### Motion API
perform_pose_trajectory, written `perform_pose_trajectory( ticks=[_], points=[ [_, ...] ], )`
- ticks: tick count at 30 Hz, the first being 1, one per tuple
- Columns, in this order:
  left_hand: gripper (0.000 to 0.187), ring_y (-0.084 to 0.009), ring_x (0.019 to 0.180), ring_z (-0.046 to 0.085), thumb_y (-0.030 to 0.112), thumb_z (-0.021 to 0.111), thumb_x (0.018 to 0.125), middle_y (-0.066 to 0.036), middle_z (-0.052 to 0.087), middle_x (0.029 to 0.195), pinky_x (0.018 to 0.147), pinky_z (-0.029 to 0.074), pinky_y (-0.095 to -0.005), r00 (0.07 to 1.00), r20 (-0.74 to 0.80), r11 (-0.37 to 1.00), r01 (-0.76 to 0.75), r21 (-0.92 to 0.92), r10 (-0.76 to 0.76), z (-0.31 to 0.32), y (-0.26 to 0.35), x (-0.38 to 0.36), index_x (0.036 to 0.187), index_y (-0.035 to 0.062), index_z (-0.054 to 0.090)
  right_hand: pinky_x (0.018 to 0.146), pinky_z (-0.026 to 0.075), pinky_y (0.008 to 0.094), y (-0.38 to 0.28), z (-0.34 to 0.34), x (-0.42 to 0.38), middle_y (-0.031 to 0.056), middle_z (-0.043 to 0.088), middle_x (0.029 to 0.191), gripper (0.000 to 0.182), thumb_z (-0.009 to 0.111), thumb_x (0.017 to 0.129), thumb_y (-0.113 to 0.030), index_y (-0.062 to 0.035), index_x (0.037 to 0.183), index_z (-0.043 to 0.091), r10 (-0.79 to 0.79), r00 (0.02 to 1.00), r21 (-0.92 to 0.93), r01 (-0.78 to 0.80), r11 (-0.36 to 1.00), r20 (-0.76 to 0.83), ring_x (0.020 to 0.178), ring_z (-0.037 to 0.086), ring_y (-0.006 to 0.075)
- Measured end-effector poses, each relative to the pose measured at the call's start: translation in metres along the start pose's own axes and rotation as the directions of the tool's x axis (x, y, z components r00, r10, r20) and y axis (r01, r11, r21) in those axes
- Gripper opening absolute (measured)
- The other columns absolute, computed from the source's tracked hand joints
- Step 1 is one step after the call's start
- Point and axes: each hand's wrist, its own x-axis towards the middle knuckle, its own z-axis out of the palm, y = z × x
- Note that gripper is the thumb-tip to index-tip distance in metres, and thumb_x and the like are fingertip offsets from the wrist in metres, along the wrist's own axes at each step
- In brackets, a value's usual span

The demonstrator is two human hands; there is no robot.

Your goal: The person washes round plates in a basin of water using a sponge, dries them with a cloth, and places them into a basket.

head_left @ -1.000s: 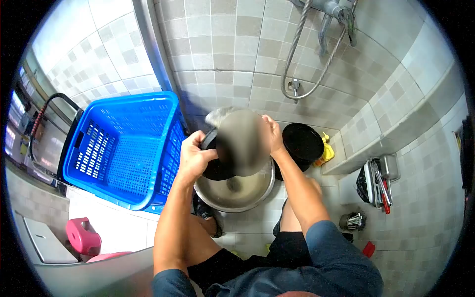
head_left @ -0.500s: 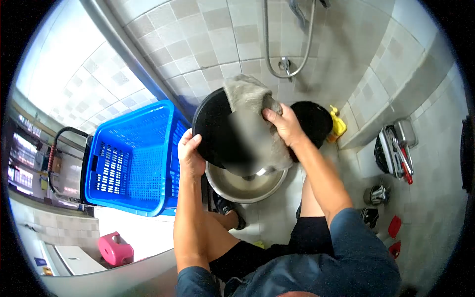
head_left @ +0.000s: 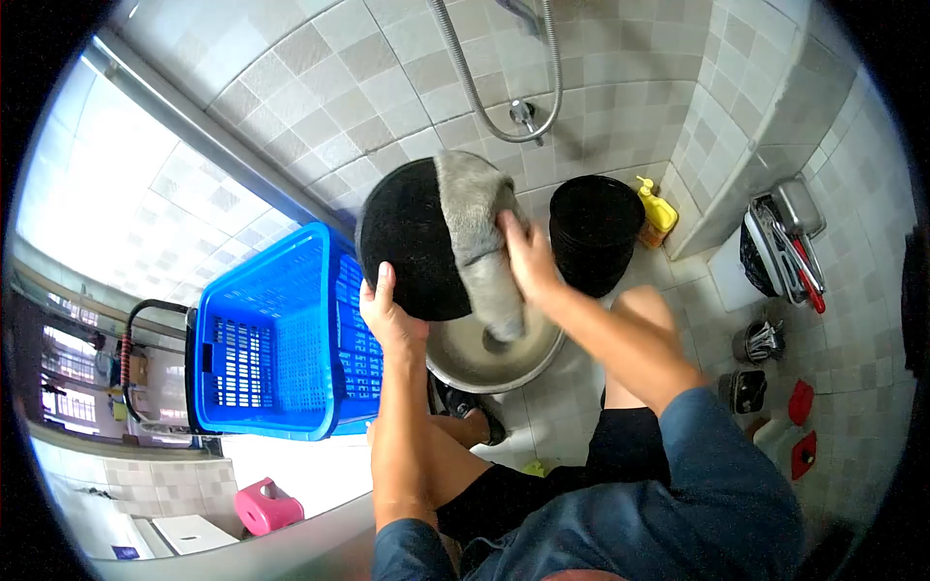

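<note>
A round black tray-like piece (head_left: 402,237) is tilted above a metal basin (head_left: 528,363) of cloudy water. My left hand (head_left: 394,315) grips its lower left rim, thumb on the near face. A grey cloth (head_left: 473,223) drapes over the right part of the black piece and hangs down toward the basin. My right hand (head_left: 528,257) is closed on the cloth at the right edge; some of its fingers are blurred.
Left of the basin is a blue plastic basket (head_left: 329,339). A stack of black round pieces (head_left: 593,232) and a yellow pump bottle (head_left: 659,215) stand by the wall. A shower hose (head_left: 465,73) hangs above. A pink stool (head_left: 266,506) is at lower left.
The cloth now lies flatter along the black piece, and my right hand is slightly lower on it. The camera view has shifted, showing more of the black stack.
</note>
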Motion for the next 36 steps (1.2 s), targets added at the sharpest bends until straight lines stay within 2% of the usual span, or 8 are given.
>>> perform_pose_trajectory(
  ticks=[3, 7, 11, 16, 19, 23, 28, 36],
  points=[
    [0.036, -0.0302, 0.101, 0.069, 0.018, 0.067, 0.094, -0.013, 0.068, 0.118, 0.090, 0.056, -0.0468, 0.997, -0.042, 0.993, -0.067, -0.102, 0.063, 0.005, -0.006, 0.001, 0.125, 0.0009, 0.060, 0.104, 0.043, 0.0362, 0.038, 0.020, -0.003, 0.0097, 0.061, 0.129, 0.057, 0.068, 0.098, -0.040, 0.0002, 0.135, 0.053, 0.011, 0.999, 0.398, -0.025, 0.917, 0.038, 0.116, 0.056, 0.0207],
    [0.047, -0.0329, 0.111, 0.066, 0.012, 0.069, 0.089, -0.015, 0.067, 0.125, 0.098, 0.053, -0.0463, 0.995, 0.098, 0.993, -0.008, -0.115, 0.020, -0.004, 0.007, -0.010, 0.132, 0.0000, 0.059, 0.098, 0.048, 0.0340, 0.006, -0.024, 0.028, 0.0056, 0.068, 0.117, 0.041, 0.067, 0.100, -0.030, 0.0015, 0.126, 0.061, -0.088, 0.927, 0.288, -0.023, 0.957, 0.366, 0.106, 0.061, 0.0160],
    [0.050, -0.0329, 0.107, 0.068, 0.014, 0.073, 0.084, -0.017, 0.068, 0.122, 0.096, 0.055, -0.0459, 0.932, 0.261, 0.948, 0.291, -0.127, -0.251, -0.028, 0.016, -0.003, 0.130, -0.0020, 0.060, 0.095, 0.050, 0.0311, -0.005, -0.053, 0.053, 0.0068, 0.068, 0.117, 0.045, 0.072, 0.096, -0.026, 0.0041, 0.127, 0.060, -0.147, 0.813, 0.237, 0.012, 0.971, 0.563, 0.104, 0.062, 0.0145],
    [0.045, -0.0325, 0.101, 0.070, 0.013, 0.072, 0.086, -0.017, 0.070, 0.117, 0.093, 0.056, -0.0457, 0.960, 0.139, 0.970, 0.241, 0.046, -0.245, -0.023, 0.003, -0.006, 0.126, -0.0036, 0.061, 0.098, 0.048, 0.0366, 0.007, -0.057, 0.059, 0.0175, 0.063, 0.121, 0.056, 0.069, 0.097, -0.031, 0.0050, 0.135, 0.047, -0.149, 0.895, -0.169, 0.238, 0.957, 0.420, 0.112, 0.060, 0.0236],
    [0.043, -0.0328, 0.102, 0.070, 0.013, 0.069, 0.089, -0.017, 0.069, 0.119, 0.093, 0.056, -0.0465, 0.970, 0.142, 0.980, 0.196, 0.023, -0.197, -0.019, -0.002, -0.002, 0.128, -0.0024, 0.059, 0.117, 0.031, 0.0488, 0.023, -0.043, 0.032, 0.0310, 0.032, 0.149, 0.072, 0.063, 0.098, -0.027, 0.0073, 0.150, 0.027, -0.474, 0.797, -0.556, 0.602, 0.573, 0.374, 0.139, 0.034, 0.0471],
    [0.038, -0.0321, 0.101, 0.070, 0.012, 0.066, 0.092, -0.016, 0.070, 0.118, 0.091, 0.056, -0.0471, 0.992, 0.063, 0.994, 0.108, 0.017, -0.109, -0.009, -0.002, -0.007, 0.128, -0.0015, 0.060, 0.119, 0.022, 0.0607, 0.019, -0.023, -0.004, 0.0306, 0.033, 0.152, 0.075, 0.057, 0.098, -0.050, 0.0083, 0.143, 0.045, -0.476, 0.688, -0.652, 0.708, 0.273, 0.548, 0.144, 0.025, 0.0541],
    [0.029, -0.0293, 0.099, 0.070, 0.016, 0.066, 0.096, -0.013, 0.071, 0.112, 0.089, 0.057, -0.0449, 0.994, -0.049, 0.995, 0.094, 0.031, -0.093, -0.008, -0.010, -0.004, 0.122, 0.0019, 0.063, 0.118, 0.021, 0.0634, 0.028, -0.001, -0.031, 0.0158, 0.043, 0.150, 0.056, 0.055, 0.100, -0.039, -0.0155, 0.150, 0.047, -0.423, 0.570, -0.452, 0.820, 0.351, 0.705, 0.144, 0.027, 0.0505],
    [0.026, -0.0179, 0.094, 0.068, 0.015, 0.069, 0.098, -0.010, 0.071, 0.109, 0.085, 0.054, -0.0320, 0.980, 0.035, 0.967, 0.185, 0.174, -0.194, 0.001, -0.027, -0.021, 0.116, -0.0026, 0.067, 0.115, 0.019, 0.0676, 0.013, 0.011, -0.018, 0.0187, 0.037, 0.149, 0.064, 0.064, 0.093, -0.031, -0.0092, 0.149, 0.044, -0.442, 0.626, -0.507, 0.780, 0.368, 0.642, 0.145, 0.024, 0.0525]
  ],
)
